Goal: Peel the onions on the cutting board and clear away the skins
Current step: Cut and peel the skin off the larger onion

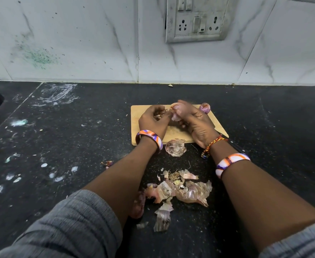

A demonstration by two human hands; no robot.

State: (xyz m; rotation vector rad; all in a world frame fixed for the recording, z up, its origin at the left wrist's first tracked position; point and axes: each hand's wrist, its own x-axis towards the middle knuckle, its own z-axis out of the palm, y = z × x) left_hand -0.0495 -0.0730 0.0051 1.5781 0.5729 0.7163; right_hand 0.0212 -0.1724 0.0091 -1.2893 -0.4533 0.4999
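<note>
Both hands are meeting over the cutting board [173, 134]. The right hand [195, 125] is cupping an onion [177, 113], fingers curled around it. The left hand [153, 121] is pinching its skin, fingers pressed together.

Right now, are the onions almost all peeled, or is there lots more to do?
Partly done. A pile of papery pink onion skins already lies on the black speckled counter, so some peeling has happened. In hand: the right hand holds a pale purple onion over the wooden cutting board while the left hand picks at it. Left: a small purple onion waits on the board, and no skins are cleared.
</note>
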